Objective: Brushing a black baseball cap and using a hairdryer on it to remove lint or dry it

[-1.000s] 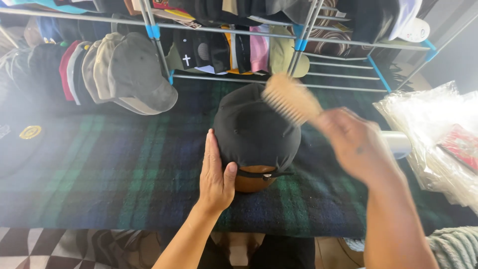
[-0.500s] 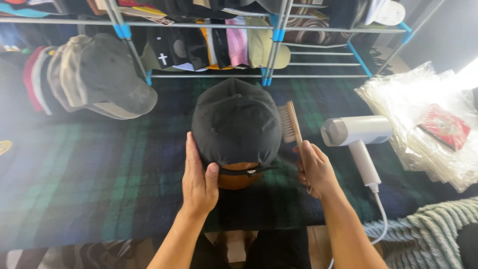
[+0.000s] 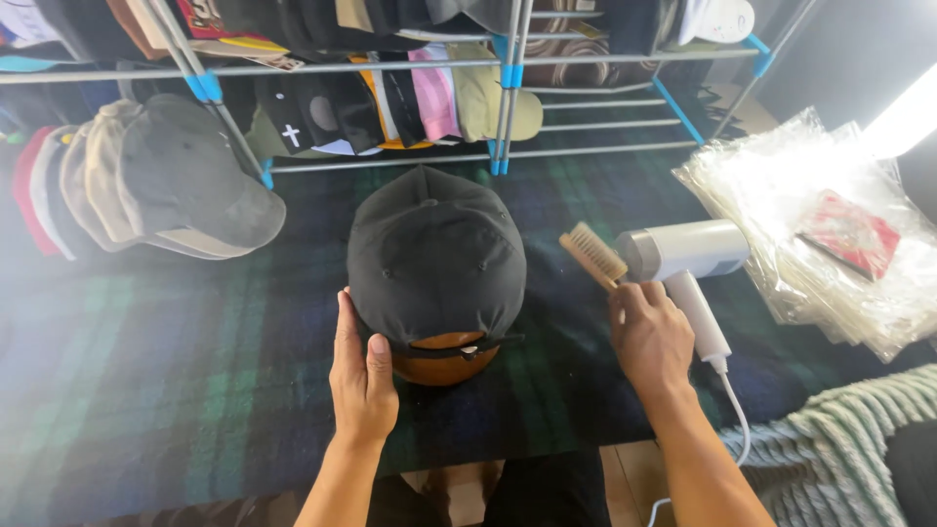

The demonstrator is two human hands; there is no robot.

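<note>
Head cam, looking down: my left hand (image 3: 363, 376) lies flat w/ fingers together against the left rear side of the black cap (image 3: 435, 256), thumb up near the back strap, palm touching the fabric but not gripping. The cap sits on a rounded brown wooden form (image 3: 444, 358), which shows under the rear opening, mid worktop. Worktop is covered w/ a dark green-and-blue plaid cloth (image 3: 176, 390).

My right hand (image 3: 651, 337) is closed round the handle of a wooden bristle brush (image 3: 592, 256); brush head sticks up and left from my fist, off the cap, just right of it. Right beside the brush lies a white handheld steamer (image 3: 683, 256), its cord trailing toward me.

Further back: a metal rack w/ blue joints (image 3: 508, 117) holding rows of caps. A stack of grey, tan and red caps (image 3: 146, 185) lies to the left. Far right, a pile of clear plastic bags (image 3: 830, 244).
</note>
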